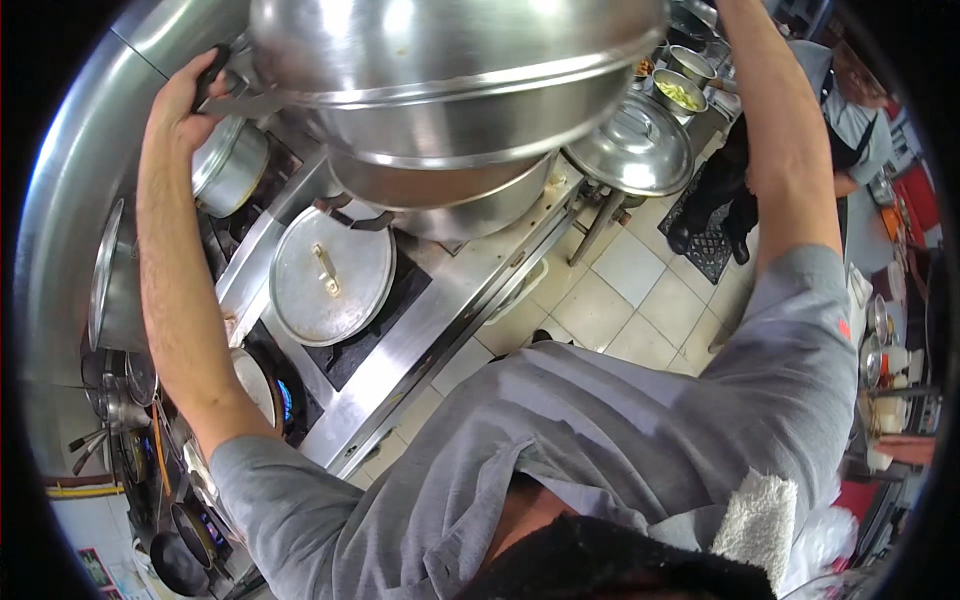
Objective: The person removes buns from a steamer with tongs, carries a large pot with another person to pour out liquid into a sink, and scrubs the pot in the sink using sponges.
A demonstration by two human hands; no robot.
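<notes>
A large rounded steel steamer section or lid [457, 52] fills the top middle, raised above a deep steel pot [465, 217] with brown contents. My left hand [184, 105] grips its black side handle at the upper left. At the top right my right arm reaches up along the other side, but the right hand is out of view. Below the pot a flat aluminium lid [332, 274] with a bar handle covers another pot on the stove. A domed steel lid [637, 146] lies to the right of the deep pot.
A blue burner flame [285, 400] burns beside a pan [253, 386] near my left forearm. More pots and black frying pans [178, 562] stand at the left. Bowls of cut food [679, 94] sit at the upper right, near a co-worker [724, 180] standing on a black mat.
</notes>
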